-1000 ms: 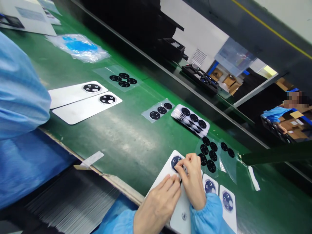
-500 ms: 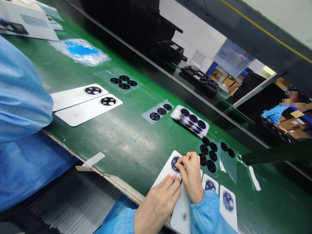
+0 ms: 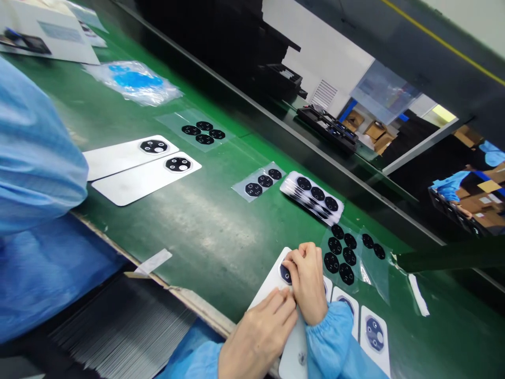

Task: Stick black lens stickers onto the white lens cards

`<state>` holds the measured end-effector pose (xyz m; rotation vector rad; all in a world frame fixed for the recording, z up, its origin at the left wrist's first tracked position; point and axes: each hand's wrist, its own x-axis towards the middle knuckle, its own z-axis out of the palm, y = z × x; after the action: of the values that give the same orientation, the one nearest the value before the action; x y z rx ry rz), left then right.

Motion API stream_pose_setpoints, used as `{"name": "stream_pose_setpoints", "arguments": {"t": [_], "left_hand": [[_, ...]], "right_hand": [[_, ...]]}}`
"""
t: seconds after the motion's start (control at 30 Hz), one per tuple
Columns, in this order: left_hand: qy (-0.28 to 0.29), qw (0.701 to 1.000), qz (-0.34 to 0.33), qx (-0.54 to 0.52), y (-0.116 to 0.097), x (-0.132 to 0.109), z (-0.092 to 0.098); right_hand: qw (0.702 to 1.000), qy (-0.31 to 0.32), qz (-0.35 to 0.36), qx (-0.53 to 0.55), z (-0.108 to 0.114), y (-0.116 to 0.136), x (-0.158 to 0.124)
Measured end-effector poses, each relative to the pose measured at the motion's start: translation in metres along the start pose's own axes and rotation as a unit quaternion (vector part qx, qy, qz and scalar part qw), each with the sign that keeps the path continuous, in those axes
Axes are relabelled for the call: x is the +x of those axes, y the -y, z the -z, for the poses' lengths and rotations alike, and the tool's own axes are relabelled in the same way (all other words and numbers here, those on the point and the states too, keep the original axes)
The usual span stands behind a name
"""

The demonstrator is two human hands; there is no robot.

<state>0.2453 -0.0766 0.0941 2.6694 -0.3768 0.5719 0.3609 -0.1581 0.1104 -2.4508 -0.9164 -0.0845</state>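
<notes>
A white phone back cover [image 3: 265,288] lies slanted near the bench's front edge, with a dark camera-lens sticker [image 3: 284,273] at its upper end. My right hand [image 3: 310,281] is closed in a pinch over that sticker and hides much of it. Just below, the bent fingers of my left hand [image 3: 262,331] press on the same cover; its thumb is hidden. Under my wrists lies a pale phone back cover [image 3: 294,358]. To the right, partly behind my right sleeve, is another white cover [image 3: 374,331] with a dark sticker.
Beyond my right hand lie clear sheets of black stickers [image 3: 340,253] and a stack of sticker sheets [image 3: 311,197]. Farther left are a small sticker strip [image 3: 263,181], two white covers [image 3: 147,179] and a plastic bag [image 3: 134,81]. A blue-sleeved arm [image 3: 35,147] reaches in at left.
The view has shifted slightly. My right fingers have moved a little across the sticker and now cover more of it. My left hand stays on the cover.
</notes>
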Motion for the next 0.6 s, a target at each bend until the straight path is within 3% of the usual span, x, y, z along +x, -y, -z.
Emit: {"name": "stream_pose_setpoints", "arguments": {"t": [0.17, 0.4, 0.6], "left_hand": [[0.0, 1.0, 0.007, 0.014, -0.001, 0.001, -0.001], [0.007, 1.0, 0.005, 0.003, -0.001, 0.001, 0.002], [0.018, 0.999, 0.004, 0.027, -0.002, 0.0, -0.001]], "right_hand": [[0.993, -0.02, -0.082, 0.08, 0.011, -0.015, 0.01], [1.0, -0.001, -0.004, 0.001, 0.005, 0.002, 0.0], [0.997, 0.01, -0.048, 0.066, 0.012, -0.012, 0.012]]}}
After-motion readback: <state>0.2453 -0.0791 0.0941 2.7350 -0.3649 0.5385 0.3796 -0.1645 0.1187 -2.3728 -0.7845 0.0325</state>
